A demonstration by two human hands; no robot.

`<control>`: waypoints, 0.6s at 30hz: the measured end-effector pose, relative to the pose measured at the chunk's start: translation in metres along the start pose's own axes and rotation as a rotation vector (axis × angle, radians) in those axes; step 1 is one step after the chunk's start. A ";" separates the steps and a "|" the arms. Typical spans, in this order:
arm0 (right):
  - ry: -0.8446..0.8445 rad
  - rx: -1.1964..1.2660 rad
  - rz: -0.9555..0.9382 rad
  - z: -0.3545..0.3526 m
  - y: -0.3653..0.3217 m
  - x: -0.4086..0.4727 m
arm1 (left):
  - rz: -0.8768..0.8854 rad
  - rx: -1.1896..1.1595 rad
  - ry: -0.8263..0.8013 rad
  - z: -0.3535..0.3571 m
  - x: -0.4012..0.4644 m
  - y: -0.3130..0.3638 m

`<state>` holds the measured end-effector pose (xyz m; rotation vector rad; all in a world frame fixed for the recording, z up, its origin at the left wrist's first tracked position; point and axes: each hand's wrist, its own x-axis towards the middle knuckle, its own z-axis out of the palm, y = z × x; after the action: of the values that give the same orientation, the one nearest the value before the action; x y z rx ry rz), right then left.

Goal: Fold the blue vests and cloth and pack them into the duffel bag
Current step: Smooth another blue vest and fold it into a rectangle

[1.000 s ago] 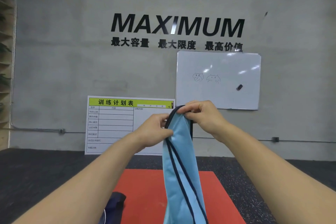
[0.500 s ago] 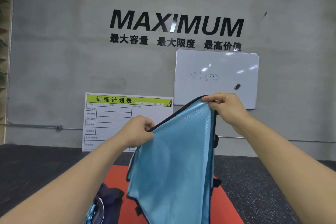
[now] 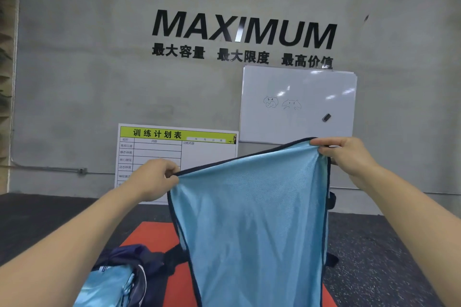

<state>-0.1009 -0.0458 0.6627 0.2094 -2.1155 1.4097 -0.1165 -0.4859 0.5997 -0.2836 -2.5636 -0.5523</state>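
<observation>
Hanging in mid-air above the red mat, the blue vest is stretched out between both hands, its dark-trimmed top edge running up from left to right. The left hand pinches the lower corner of that edge with curled fingers, and the right hand grips the higher corner, fingers folded over the trim. The fabric drops from the edge and covers most of the mat's middle (the vest's lower end runs out of view). At the mat's near left corner sits the dark navy duffel bag, with light blue cloth showing in it. Beyond the mat, a whiteboard and a training chart stand against the grey wall, under black lettering.
</observation>
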 end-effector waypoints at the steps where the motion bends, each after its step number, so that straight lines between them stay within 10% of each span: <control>1: -0.011 -0.017 -0.001 0.000 0.001 -0.003 | 0.003 0.040 0.019 0.000 -0.001 -0.003; 9: -0.127 -0.114 0.103 -0.015 0.008 -0.017 | -0.111 -0.213 0.136 -0.019 -0.006 0.015; 18: -0.229 0.311 0.275 -0.033 -0.007 -0.044 | -0.252 -0.670 0.242 -0.046 -0.020 0.029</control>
<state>-0.0487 -0.0276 0.6535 0.2152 -2.1577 1.9611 -0.0715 -0.4816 0.6353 -0.1027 -2.1190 -1.4432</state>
